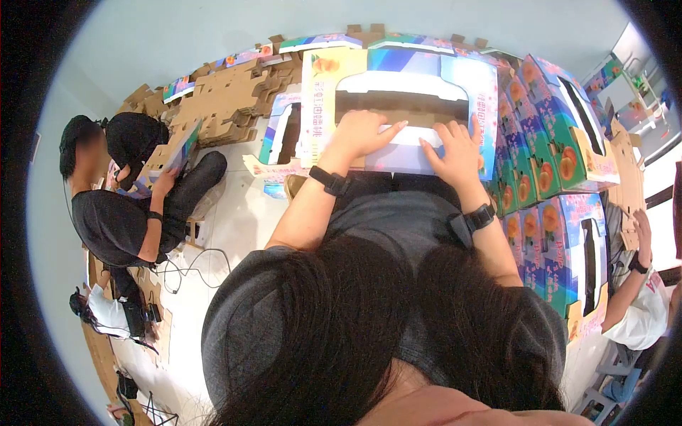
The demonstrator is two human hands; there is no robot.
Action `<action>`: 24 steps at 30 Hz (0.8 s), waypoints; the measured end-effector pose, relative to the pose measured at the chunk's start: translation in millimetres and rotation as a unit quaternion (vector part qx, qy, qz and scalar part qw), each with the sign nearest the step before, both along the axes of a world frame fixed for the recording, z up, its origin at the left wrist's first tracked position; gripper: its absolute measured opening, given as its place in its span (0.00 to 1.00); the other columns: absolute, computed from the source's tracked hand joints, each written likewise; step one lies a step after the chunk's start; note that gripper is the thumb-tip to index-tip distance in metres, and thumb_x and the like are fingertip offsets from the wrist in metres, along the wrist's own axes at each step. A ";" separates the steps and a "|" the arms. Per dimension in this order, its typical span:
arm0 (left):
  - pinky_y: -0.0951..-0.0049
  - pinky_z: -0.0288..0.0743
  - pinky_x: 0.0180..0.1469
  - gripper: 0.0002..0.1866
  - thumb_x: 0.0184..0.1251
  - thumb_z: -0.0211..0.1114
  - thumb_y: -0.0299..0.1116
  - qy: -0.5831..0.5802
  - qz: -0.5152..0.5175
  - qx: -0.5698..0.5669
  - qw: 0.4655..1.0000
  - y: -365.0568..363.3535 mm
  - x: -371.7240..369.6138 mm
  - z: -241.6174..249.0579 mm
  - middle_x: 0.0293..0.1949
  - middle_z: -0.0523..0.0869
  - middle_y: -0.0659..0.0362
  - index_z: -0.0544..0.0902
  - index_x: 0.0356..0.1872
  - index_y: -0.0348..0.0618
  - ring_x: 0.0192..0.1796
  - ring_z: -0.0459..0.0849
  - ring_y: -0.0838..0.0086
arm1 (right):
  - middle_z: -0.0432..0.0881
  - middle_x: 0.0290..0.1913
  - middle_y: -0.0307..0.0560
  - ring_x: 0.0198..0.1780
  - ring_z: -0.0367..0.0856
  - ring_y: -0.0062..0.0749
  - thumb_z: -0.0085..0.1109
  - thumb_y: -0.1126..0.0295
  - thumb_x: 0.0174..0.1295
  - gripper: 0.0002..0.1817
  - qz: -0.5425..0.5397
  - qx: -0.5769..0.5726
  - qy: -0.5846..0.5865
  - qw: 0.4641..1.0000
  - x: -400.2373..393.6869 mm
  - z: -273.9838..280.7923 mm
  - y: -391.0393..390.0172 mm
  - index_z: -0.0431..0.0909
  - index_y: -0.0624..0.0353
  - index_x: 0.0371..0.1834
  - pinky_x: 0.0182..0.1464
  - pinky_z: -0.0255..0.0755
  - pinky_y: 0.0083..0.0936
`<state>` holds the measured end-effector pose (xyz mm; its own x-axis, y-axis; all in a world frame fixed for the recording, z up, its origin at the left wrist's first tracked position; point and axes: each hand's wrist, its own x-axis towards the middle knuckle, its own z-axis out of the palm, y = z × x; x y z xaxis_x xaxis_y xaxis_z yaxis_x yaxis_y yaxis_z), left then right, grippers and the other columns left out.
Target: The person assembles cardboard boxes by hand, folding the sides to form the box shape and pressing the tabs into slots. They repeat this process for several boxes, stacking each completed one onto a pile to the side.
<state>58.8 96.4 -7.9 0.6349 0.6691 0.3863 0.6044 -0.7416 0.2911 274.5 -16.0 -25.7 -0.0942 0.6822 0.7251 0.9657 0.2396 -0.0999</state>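
Observation:
A printed cardboard peach box [398, 153] lies in front of my body, above my lap. Through its wide cut-out, the brown inside shows. My left hand [366, 133] grips the near panel left of its middle. Its thumb points right along the panel, and the fingers bend over the edge toward the opening, partly hidden. On the right half of the same panel is my right hand [455, 150], its thumb on the near face and its fingers bent at the edge of the cut-out.
Similar printed boxes [547, 163] are stacked close on my right. Flattened brown cardboard [220, 103] lies at the far left. A person in black [114, 220] handles a cardboard piece on the left. Another person's hand [641, 238] shows at right. Cables [188, 270] cross the floor.

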 end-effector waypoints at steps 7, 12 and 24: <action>0.49 0.80 0.41 0.38 0.73 0.54 0.67 0.015 0.007 -0.003 1.000 -1.2 2.0 -2.4 0.26 0.88 0.43 0.90 0.26 0.39 0.34 0.88 0.46 | 0.79 0.37 0.49 0.45 0.81 0.48 0.65 0.52 0.63 0.19 -0.002 -0.001 0.012 1.000 1.7 -6.8 1.3 0.84 0.56 0.46 0.78 0.49 0.58; 0.51 0.80 0.43 0.37 0.73 0.53 0.67 0.033 0.015 0.004 0.999 -3.9 3.4 -1.3 0.26 0.89 0.45 0.91 0.27 0.41 0.35 0.89 0.48 | 0.79 0.37 0.49 0.45 0.81 0.48 0.66 0.52 0.63 0.19 -0.002 0.005 0.008 1.000 2.7 -8.0 1.9 0.83 0.56 0.45 0.78 0.48 0.59; 0.50 0.79 0.40 0.30 0.72 0.61 0.60 0.004 -0.039 -0.055 0.998 -43.2 -14.1 13.3 0.24 0.86 0.44 0.89 0.26 0.42 0.32 0.86 0.46 | 0.82 0.31 0.50 0.40 0.83 0.48 0.69 0.52 0.63 0.18 0.057 -0.065 0.003 0.996 1.2 26.8 -35.6 0.81 0.56 0.34 0.66 0.63 0.51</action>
<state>44.7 53.2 5.4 0.6894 0.6557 0.3080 0.5493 -0.7503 0.3679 275.8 -51.7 1.2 -0.1713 0.7558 0.6319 0.9323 0.3317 -0.1440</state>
